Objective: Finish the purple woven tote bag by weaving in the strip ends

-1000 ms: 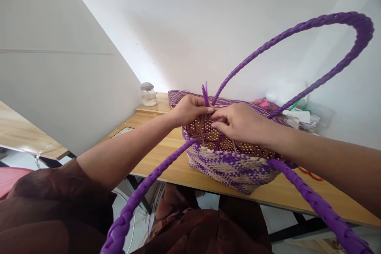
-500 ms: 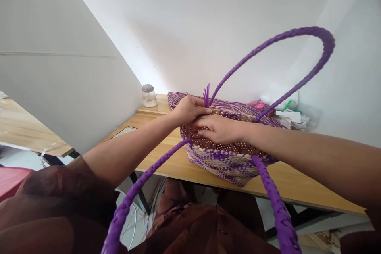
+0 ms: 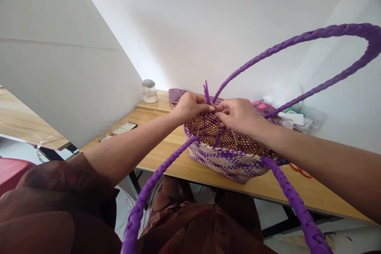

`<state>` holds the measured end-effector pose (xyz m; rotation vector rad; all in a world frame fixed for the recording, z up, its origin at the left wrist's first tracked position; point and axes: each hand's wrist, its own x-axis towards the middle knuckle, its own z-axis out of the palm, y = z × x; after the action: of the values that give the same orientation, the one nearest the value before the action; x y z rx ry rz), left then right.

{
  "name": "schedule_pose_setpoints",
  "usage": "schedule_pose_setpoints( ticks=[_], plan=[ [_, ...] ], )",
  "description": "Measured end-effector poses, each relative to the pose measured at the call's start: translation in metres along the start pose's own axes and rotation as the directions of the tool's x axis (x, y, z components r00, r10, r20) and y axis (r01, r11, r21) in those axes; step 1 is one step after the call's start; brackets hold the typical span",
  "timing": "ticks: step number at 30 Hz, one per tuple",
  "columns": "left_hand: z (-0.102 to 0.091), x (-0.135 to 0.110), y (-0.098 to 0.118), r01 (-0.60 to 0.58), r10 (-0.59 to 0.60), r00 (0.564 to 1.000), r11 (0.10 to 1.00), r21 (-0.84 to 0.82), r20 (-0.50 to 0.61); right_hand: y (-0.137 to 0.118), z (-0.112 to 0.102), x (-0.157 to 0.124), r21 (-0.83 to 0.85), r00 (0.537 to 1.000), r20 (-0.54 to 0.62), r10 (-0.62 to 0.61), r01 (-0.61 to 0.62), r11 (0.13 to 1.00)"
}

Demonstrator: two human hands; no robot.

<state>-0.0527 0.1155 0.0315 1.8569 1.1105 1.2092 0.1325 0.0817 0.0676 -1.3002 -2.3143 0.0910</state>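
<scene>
A woven purple-and-cream basket (image 3: 229, 162) stands on a wooden table (image 3: 166, 154), near its front edge. Two long braided purple handles (image 3: 297, 41) arch from it, one away from me and one toward me. My left hand (image 3: 190, 107) is closed in a pinch on loose purple strips (image 3: 206, 92) sticking up from the far rim. My right hand (image 3: 241, 115) reaches over the basket's open top and pinches the same strips, its fingertips touching my left hand's. Thin tan and purple strand ends hang inside the basket below my fingers.
A small lidded glass jar (image 3: 149, 91) stands at the table's back left corner. A phone (image 3: 120, 130) lies near the left edge. Pink, white and green clutter (image 3: 285, 113) sits behind the basket on the right. A grey slanted panel (image 3: 59, 55) rises on the left.
My right hand has come up from the basket's inside to the rim, meeting my left hand at the purple strips. The far handle has swung out to the right.
</scene>
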Motion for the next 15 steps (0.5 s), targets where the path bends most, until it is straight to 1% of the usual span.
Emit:
schedule_pose_setpoints(
  ticks=[4, 7, 9, 12, 15],
  plan=[
    [0.001, 0.000, 0.000, 0.023, -0.021, 0.999, 0.999, 0.047, -0.039, 0.005, 0.006, 0.005, -0.013, 0.998, -0.039, -0.044, 0.044, 0.999],
    [0.001, 0.002, -0.001, 0.023, -0.021, 0.999, 0.998, 0.061, -0.040, 0.008, 0.011, 0.010, -0.097, 0.993, -0.071, -0.093, 0.086, 0.992],
    [-0.001, 0.003, -0.003, 0.011, -0.010, 1.000, 0.998, 0.057, -0.026, 0.010, 0.013, 0.011, -0.116, 0.987, -0.092, -0.129, 0.118, 0.986],
    [-0.002, 0.004, -0.004, -0.030, 0.029, 0.999, 0.999, 0.040, 0.014, 0.014, 0.013, 0.009, -0.031, 0.979, -0.117, -0.167, 0.164, 0.986],
    [-0.002, 0.003, -0.003, -0.064, 0.062, 0.997, 0.998, 0.030, 0.045, 0.016, 0.011, 0.005, 0.090, 0.971, -0.108, -0.213, 0.223, 0.971]
  ],
)
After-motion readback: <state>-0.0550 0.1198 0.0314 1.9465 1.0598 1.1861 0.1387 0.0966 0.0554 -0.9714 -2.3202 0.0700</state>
